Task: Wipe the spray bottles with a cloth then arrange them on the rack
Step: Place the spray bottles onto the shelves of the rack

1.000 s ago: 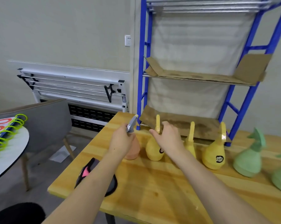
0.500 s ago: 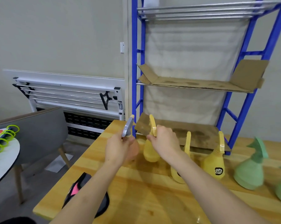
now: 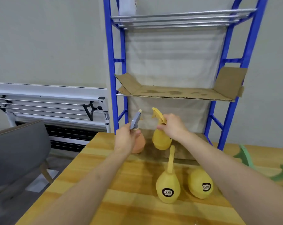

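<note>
A wooden table (image 3: 105,184) stands against a pale wall, with a blue metal rack (image 3: 225,88) at its far edge, the rack's middle and bottom shelves lined with cardboard (image 3: 175,93). The left hand (image 3: 125,139) grips the neck of an orange spray bottle (image 3: 140,145) with a grey trigger head, and the right hand (image 3: 174,126) grips the neck of a yellow spray bottle (image 3: 160,140), both bottles held just in front of the bottom shelf. Two more yellow bottles (image 3: 168,187) stand on the table nearer the person, side by side and apart, and green bottles (image 3: 282,176) lie partly out of view at the right edge.
</note>
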The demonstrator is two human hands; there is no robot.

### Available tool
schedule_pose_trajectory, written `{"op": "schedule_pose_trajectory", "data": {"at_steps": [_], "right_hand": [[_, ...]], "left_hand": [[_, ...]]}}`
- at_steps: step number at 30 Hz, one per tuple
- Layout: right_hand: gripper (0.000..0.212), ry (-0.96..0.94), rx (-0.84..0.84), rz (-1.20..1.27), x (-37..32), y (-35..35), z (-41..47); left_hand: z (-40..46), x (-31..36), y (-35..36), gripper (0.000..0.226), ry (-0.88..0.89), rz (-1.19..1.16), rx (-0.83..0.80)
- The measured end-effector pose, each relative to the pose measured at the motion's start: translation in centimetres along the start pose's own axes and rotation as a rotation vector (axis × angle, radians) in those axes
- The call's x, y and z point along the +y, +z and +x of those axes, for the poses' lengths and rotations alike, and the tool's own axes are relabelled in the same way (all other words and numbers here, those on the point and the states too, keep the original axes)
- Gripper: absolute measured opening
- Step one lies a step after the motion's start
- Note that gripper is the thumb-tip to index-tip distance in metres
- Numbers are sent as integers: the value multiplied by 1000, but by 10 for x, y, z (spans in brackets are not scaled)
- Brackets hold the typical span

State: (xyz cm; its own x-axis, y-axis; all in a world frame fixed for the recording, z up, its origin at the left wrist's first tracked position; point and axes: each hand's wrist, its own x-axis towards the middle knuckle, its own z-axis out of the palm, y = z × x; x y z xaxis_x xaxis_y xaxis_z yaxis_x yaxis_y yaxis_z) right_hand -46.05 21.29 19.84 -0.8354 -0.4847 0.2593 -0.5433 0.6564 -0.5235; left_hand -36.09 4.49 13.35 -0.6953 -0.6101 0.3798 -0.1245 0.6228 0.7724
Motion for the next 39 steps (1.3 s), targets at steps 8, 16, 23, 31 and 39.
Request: {"op": "schedule_pose_trajectory", "data": {"at_steps": [8,16,23,31,39], "right_hand": [[21,44,17,40,44,11,47],[20,88,-25,21,71,37,71],[29,134,-83,-53,60,40,78],[24,203,-78,106,61,32,67],[45,172,-12,242,51,-3,20]], "left_hand": [[40,8,62,18,-35,59,4],[63,1,92,24,-80,107,-15],[62,1,94,27,-140,132,-35],[65,14,80,31,-161,27,-150],[36,29,57,43,-42,115,-121]]}}
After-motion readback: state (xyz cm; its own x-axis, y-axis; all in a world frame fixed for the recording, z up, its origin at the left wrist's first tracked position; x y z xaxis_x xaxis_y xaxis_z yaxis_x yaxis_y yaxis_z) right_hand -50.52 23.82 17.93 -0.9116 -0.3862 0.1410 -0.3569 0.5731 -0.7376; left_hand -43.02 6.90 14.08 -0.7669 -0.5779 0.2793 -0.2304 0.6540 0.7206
